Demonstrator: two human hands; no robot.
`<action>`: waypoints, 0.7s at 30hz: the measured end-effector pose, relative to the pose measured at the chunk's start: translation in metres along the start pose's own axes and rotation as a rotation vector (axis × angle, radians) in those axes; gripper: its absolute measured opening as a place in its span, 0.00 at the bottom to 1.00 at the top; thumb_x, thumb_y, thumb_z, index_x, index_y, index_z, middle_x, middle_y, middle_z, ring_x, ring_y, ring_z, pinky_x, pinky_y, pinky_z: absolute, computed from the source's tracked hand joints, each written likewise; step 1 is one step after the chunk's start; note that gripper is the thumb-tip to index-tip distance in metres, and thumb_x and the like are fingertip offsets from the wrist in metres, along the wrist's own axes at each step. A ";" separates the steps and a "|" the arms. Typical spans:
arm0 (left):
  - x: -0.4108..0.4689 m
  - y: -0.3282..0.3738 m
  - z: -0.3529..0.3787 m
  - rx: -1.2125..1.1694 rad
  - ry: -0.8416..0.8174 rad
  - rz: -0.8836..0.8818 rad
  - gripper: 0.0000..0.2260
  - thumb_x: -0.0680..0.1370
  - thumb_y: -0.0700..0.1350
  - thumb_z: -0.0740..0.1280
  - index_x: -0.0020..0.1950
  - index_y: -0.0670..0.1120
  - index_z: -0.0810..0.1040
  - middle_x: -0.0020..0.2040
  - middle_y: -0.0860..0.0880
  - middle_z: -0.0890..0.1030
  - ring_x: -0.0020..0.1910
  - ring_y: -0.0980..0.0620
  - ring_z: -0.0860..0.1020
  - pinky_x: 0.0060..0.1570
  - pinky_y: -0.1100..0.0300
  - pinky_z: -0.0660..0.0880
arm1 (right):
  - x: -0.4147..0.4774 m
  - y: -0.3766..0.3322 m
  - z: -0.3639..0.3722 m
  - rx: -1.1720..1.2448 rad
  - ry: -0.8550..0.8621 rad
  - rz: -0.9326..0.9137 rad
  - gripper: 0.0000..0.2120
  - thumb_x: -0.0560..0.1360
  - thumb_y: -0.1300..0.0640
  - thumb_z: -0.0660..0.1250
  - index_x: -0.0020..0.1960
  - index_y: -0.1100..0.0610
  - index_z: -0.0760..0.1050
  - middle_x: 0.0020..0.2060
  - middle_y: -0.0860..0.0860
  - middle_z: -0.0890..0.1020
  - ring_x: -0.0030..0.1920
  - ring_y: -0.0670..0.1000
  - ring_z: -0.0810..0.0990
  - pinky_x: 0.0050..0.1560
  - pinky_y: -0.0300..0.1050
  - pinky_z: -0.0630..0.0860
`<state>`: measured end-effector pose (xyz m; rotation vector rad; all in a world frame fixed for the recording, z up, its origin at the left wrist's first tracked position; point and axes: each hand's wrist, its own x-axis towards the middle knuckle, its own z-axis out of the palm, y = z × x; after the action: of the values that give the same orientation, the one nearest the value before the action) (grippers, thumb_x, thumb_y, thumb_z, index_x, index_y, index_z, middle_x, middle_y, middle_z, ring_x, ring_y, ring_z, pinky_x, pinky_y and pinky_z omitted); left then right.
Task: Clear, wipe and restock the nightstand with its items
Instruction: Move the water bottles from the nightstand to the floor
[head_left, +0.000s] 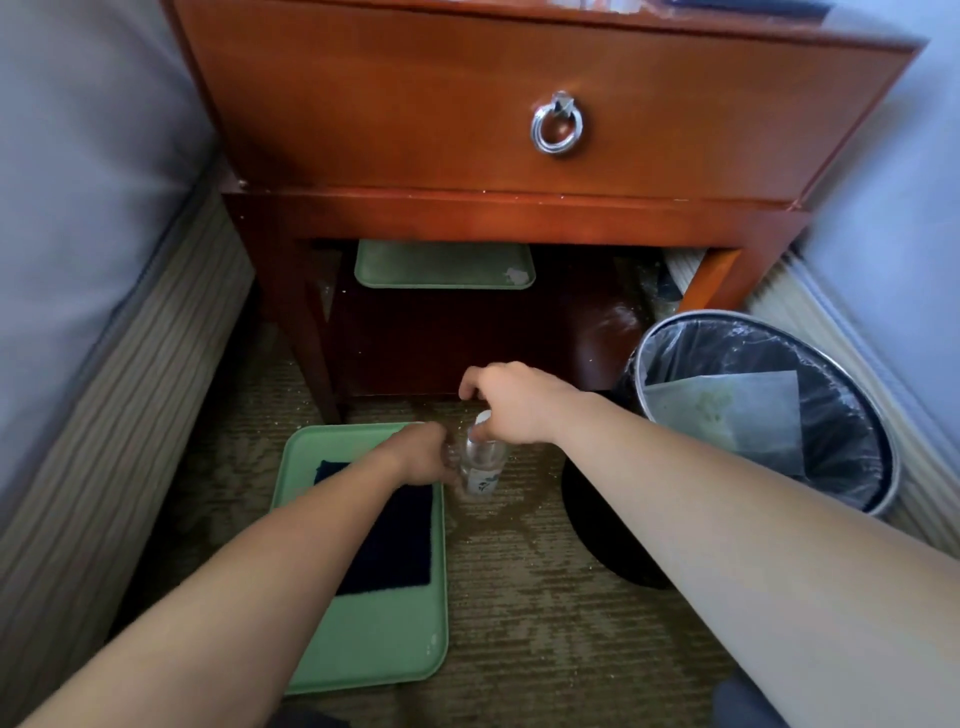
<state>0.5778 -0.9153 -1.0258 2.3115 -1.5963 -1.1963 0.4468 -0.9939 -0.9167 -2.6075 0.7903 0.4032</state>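
A small clear bottle (482, 470) with a white cap stands on the carpet just in front of the wooden nightstand (498, 130). My left hand (423, 457) grips its body from the left. My right hand (506, 402) pinches the cap from above. A green tray (384, 639) lies on the floor under my left forearm, with a dark blue cloth (392, 540) on it. A second green tray (444, 267) rests on the nightstand's lower shelf.
A metal bin (769, 410) lined with a clear bag stands at the right, paper inside it. A black round object (597, 525) lies on the carpet beside the bin. Beds flank the nightstand: one at left (88, 218), one at right (893, 208).
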 end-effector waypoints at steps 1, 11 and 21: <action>-0.006 0.003 -0.010 0.046 -0.013 0.015 0.24 0.72 0.49 0.75 0.64 0.44 0.74 0.58 0.45 0.81 0.58 0.46 0.78 0.59 0.50 0.75 | -0.003 -0.002 -0.004 0.013 0.024 -0.015 0.25 0.75 0.50 0.71 0.69 0.52 0.69 0.62 0.52 0.75 0.61 0.56 0.75 0.55 0.50 0.74; -0.080 0.070 -0.151 0.138 0.226 0.237 0.15 0.75 0.50 0.72 0.61 0.50 0.78 0.53 0.56 0.82 0.51 0.58 0.79 0.54 0.65 0.71 | -0.041 -0.039 -0.110 -0.188 0.415 -0.263 0.11 0.78 0.55 0.61 0.58 0.49 0.75 0.53 0.47 0.79 0.52 0.51 0.78 0.49 0.51 0.76; -0.134 0.168 -0.298 -0.203 0.303 0.462 0.07 0.77 0.42 0.70 0.54 0.43 0.80 0.44 0.45 0.85 0.41 0.53 0.84 0.40 0.65 0.81 | -0.037 -0.004 -0.260 0.047 1.033 -0.224 0.08 0.74 0.60 0.62 0.46 0.52 0.79 0.36 0.47 0.80 0.38 0.49 0.78 0.44 0.52 0.79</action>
<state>0.6214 -0.9818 -0.6673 1.7618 -1.6747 -0.8123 0.4606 -1.0870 -0.6713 -2.7140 0.7305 -1.0890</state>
